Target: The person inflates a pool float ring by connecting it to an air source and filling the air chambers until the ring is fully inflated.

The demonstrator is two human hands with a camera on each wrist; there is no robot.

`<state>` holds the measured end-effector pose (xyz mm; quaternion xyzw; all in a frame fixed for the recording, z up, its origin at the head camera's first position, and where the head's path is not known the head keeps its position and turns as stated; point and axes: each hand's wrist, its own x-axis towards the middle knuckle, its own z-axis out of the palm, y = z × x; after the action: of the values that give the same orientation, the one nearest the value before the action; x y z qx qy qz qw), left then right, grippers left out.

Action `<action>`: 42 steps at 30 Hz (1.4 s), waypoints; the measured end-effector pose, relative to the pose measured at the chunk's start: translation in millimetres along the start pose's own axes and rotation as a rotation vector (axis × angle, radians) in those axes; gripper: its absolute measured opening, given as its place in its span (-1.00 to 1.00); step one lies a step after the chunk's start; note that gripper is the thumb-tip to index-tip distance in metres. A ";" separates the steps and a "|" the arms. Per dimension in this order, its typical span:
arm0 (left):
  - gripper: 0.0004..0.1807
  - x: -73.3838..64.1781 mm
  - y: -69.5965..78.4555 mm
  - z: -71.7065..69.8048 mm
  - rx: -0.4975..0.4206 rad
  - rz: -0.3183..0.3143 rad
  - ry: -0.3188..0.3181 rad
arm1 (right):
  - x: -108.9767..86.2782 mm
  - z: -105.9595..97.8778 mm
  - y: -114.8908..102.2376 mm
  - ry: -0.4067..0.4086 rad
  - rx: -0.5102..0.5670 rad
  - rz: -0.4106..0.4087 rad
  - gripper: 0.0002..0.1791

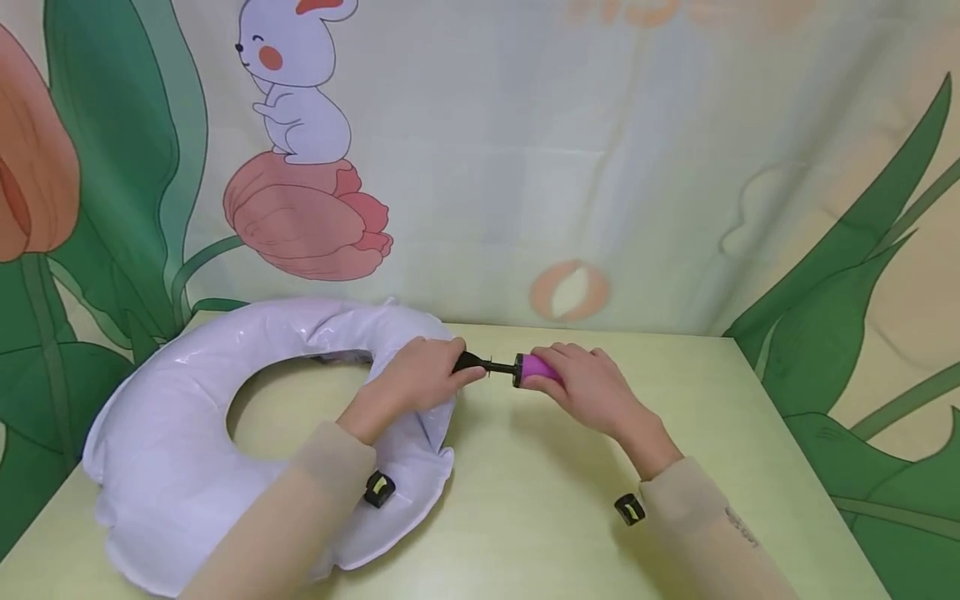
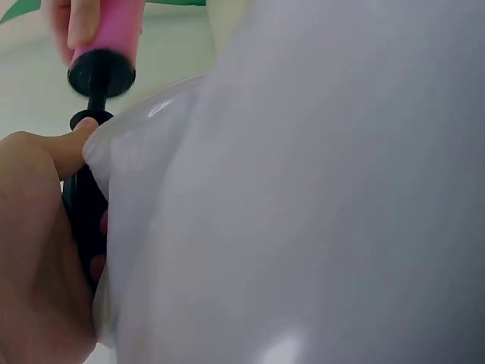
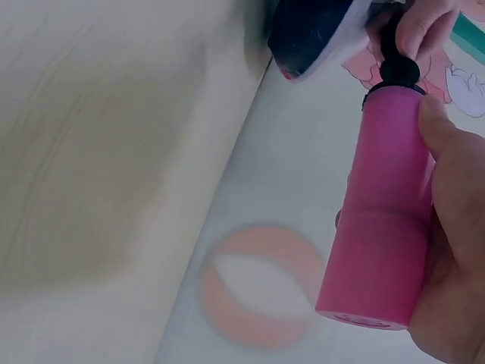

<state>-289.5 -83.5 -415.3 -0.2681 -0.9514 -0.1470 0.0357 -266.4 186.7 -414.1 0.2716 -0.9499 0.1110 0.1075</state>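
"What are the hands gripping?"

"A hand pump. The left hand (image 1: pixel 423 371) curls around its black handle (image 1: pixel 469 361), and the right hand (image 1: pixel 588 383) wraps the pink barrel (image 3: pixel 383 205), thumb along its side."

"Is the pump pushed in?"

"No, a length of black rod (image 1: pixel 501 367) shows between the two fists, and the pump is level, held above the table (image 1: pixel 525 517)."

"And around it?"

"A big white inflatable ring (image 1: pixel 165 417) lies on the left part of the table, beneath the left forearm. It is plump but creased along its seams, and bare tabletop shows through its hole."

"What is the surface like?"

"Pale yellow-green and smooth, with a soft shadow below the right arm."

"And the room?"

"A printed curtain (image 1: pixel 480 125) hangs behind the table's far edge. A white rabbit (image 1: pixel 307 121) sits on a pink tulip (image 1: pixel 300 221) to the left, an orange tulip (image 1: pixel 33 167) stands at the left edge, and broad green leaves (image 1: pixel 847 283) rise on the right."
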 end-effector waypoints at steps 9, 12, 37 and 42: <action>-0.54 -1.0 -10.6 -5.5 -0.020 -0.017 -0.004 | -4.5 -6.7 16.9 0.024 -0.015 -0.004 -0.49; -0.53 3.7 3.1 1.3 -0.001 -0.009 0.010 | 6.8 -2.7 -0.1 0.039 -0.079 -0.043 -0.49; -0.56 -4.6 -16.6 -6.5 -0.032 -0.032 -0.025 | -25.0 -2.6 40.0 -0.036 -0.002 -0.002 -0.44; -0.53 -0.7 0.7 5.6 0.020 -0.014 0.006 | -10.3 4.8 25.4 -0.029 -0.051 -0.096 -0.49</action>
<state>-288.5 -81.6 -420.6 -0.2604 -0.9547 -0.1384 0.0404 -272.2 211.5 -425.3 0.3158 -0.9397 0.0777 0.1059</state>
